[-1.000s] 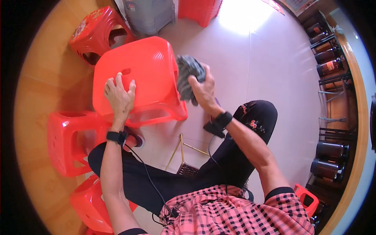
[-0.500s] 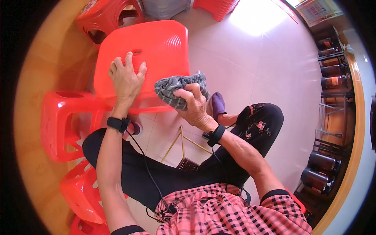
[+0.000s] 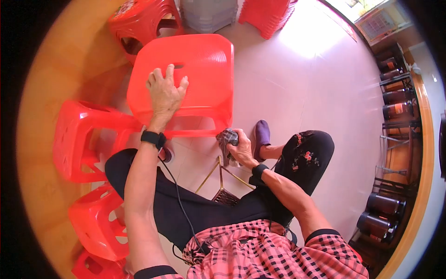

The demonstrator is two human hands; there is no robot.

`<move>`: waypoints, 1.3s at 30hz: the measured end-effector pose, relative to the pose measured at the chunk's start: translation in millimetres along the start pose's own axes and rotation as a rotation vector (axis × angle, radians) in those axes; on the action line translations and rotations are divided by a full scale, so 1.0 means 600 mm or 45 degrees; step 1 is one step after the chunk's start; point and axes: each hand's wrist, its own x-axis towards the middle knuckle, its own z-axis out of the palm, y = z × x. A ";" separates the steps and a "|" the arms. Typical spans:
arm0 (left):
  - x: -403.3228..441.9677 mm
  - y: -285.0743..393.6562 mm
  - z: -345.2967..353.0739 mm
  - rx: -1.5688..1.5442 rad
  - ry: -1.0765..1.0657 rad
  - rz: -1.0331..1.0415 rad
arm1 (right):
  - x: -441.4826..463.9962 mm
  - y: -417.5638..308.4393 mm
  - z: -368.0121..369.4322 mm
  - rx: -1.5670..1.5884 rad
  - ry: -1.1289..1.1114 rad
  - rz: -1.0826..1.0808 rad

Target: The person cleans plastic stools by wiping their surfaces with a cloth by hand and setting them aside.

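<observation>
In front of me stands a red plastic stool with a slot in its seat. My left hand rests on the seat's left part, fingers spread and bent near the slot, holding nothing. A crumpled grey checked cloth is gripped in my right hand. That hand is low at the stool's near right corner, by the leg. Whether the cloth touches the leg I cannot tell.
More red stools line the left side, with another stool behind. Grey stacked stools and a red stack stand at the back. Dark jars fill a rack on the right. A brass-legged stand sits between my legs.
My right hand and the cloth have dropped from the seat's near right edge to beside the leg. The cloth looks more bunched. My left hand stays on the seat while the view shifts slightly.
</observation>
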 end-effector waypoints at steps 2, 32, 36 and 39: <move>-0.006 0.002 -0.005 -0.021 -0.029 -0.033 | 0.000 -0.058 -0.023 0.342 -0.225 0.147; -0.010 0.019 -0.016 -0.099 0.056 0.007 | 0.014 0.093 0.080 1.040 0.469 1.598; -0.008 0.019 -0.014 -0.118 0.056 -0.009 | 0.011 0.120 0.078 1.500 -0.141 1.353; -0.005 0.018 -0.012 -0.125 0.063 -0.010 | 0.026 0.050 0.092 1.647 -0.335 1.244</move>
